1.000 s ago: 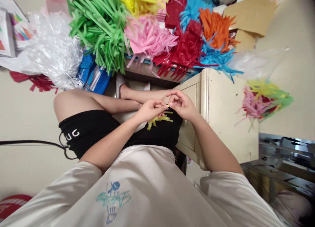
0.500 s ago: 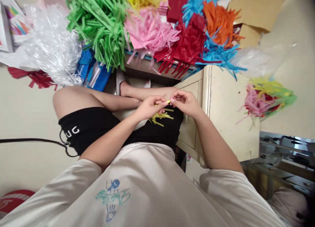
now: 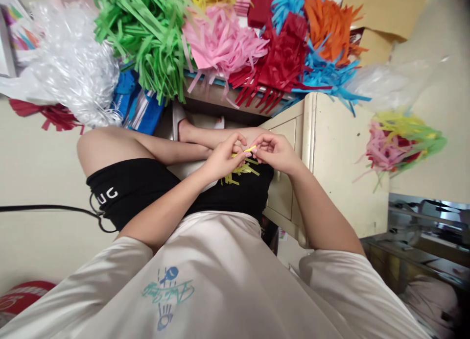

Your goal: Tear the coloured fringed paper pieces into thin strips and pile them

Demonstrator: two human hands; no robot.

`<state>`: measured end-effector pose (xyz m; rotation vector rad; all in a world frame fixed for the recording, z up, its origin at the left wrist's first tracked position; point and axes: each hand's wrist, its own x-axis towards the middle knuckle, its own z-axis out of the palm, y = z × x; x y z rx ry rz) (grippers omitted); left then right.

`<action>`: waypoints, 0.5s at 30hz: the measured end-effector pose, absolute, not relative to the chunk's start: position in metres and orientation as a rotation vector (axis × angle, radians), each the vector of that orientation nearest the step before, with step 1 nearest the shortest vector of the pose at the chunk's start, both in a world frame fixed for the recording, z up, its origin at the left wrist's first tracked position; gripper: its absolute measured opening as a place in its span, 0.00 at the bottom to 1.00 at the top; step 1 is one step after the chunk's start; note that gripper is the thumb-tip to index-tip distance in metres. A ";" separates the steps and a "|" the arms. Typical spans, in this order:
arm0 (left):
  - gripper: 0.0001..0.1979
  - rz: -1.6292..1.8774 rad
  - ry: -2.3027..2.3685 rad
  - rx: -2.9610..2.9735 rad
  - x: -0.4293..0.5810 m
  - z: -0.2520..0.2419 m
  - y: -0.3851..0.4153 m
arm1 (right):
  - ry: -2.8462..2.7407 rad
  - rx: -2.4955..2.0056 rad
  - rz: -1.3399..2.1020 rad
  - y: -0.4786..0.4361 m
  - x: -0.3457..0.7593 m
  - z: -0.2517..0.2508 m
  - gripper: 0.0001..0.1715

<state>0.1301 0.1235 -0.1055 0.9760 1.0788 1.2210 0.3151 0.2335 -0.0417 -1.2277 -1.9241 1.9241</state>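
Note:
Above my lap, both hands meet at a yellow paper tassel (image 3: 242, 171) with cut strips. Its fringe hangs over the black shorts below my fingers. My left hand (image 3: 225, 158) is closed on the tassel, thumb forward and index finger arched up. Between the hands shows a thin, tightly rolled yellow piece of it. My right hand (image 3: 273, 152) pinches the tip of this rolled piece between thumb and fingers. The fingers partly hide where the roll joins the fringe.
Ahead lie heaps of fringed paper: green (image 3: 154, 50), pink (image 3: 223, 40), red (image 3: 284, 60), orange (image 3: 328, 28) and blue (image 3: 326, 74). White shiny strands (image 3: 77, 64) sit at left. A cream cabinet (image 3: 341, 172) stands close on my right, with a mixed-colour tassel bunch (image 3: 400, 140) beyond.
My left index finger has lifted off and more of the rolled yellow piece shows, tilted up. The fringe has shifted slightly. Both hands stay in nearly the same place.

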 end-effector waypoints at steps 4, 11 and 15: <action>0.16 1.239 1.151 1.089 0.129 -0.103 0.121 | -1.882 -1.217 2.007 0.229 0.311 -0.043 0.24; 0.11 1.230 1.204 1.266 0.124 -0.109 0.121 | -1.944 -1.196 1.966 0.235 0.316 -0.037 0.28; 0.08 1.219 1.304 1.428 0.123 -0.108 0.123 | -2.011 -1.162 1.805 0.236 0.317 -0.038 0.25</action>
